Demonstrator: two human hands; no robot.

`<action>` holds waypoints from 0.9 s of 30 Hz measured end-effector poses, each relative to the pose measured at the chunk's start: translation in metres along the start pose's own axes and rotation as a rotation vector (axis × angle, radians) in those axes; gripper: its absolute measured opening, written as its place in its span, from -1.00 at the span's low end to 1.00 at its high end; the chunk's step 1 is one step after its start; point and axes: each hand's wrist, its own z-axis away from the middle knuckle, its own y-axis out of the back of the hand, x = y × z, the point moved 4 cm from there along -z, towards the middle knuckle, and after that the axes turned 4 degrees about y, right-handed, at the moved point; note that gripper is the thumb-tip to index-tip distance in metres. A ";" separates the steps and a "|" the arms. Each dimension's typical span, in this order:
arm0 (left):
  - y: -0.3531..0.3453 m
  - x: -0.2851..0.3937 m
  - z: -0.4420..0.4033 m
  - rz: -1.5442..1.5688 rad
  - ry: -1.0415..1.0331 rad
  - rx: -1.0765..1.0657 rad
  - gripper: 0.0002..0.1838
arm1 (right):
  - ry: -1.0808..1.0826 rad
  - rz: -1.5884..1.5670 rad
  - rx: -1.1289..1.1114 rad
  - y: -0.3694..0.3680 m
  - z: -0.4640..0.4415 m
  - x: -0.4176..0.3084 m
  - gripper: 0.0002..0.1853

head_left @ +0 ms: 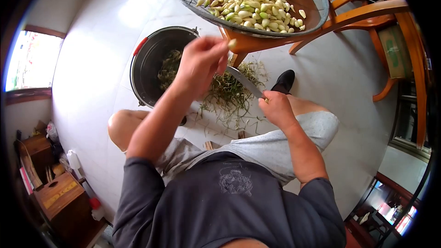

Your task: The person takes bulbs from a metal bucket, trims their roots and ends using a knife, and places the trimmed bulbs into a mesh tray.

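Observation:
My left hand (203, 59) is raised over the right rim of a dark metal bucket (138, 71), fingers pinched on a pale clove (232, 43) just below a mesh sieve (206, 14). Many peeled cloves (252, 4) lie heaped in the sieve, which rests on a wooden chair. In my right hand (278, 109) is a knife (245, 81), its blade pointing up and left toward my left hand. Green and dry trimmings (232, 89) are piled on the floor beneath the blade. More scraps show inside the bucket.
The wooden chair (248, 43) stands ahead, with another chair (404, 46) at the right. My dark shoe (285, 80) is right of the trimmings. A wooden box (62, 195) and bottles stand at the lower left, and a window (34, 59) is at the left.

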 end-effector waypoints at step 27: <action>0.291 -0.181 -0.090 -1.240 0.520 0.622 -0.77 | -0.023 -0.007 -0.201 -0.028 -0.013 -0.005 -0.79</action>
